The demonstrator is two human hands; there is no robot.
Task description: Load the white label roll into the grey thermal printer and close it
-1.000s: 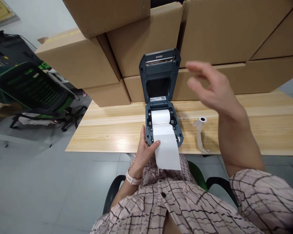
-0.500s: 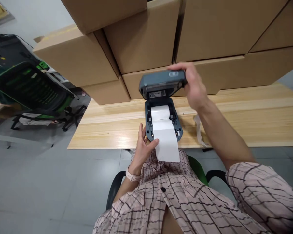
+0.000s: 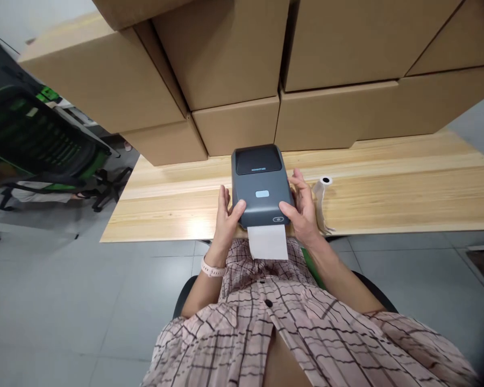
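Observation:
A dark grey label printer [image 3: 262,185] sits on the wooden table with its lid down. From its front slot a blank white label strip [image 3: 268,242] hangs past the table edge. My left hand [image 3: 228,216] grips the printer's left side, thumb on the front corner of the lid. On the opposite side my right hand [image 3: 302,209] holds the printer, its thumb on the lid near the oval button mark and its fingers along the side. The paper roll inside is hidden by the lid.
Right of the printer stands a small roll with a dark core [image 3: 325,181], its loose strip trailing to the table edge. Stacked cardboard boxes [image 3: 234,126] line the back of the wooden table [image 3: 169,199]. An office chair [image 3: 44,140] is at the left.
The printer's lid has come down over the paper roll. My right hand has moved from the raised lid down to the printer's right side. The view has shifted slightly.

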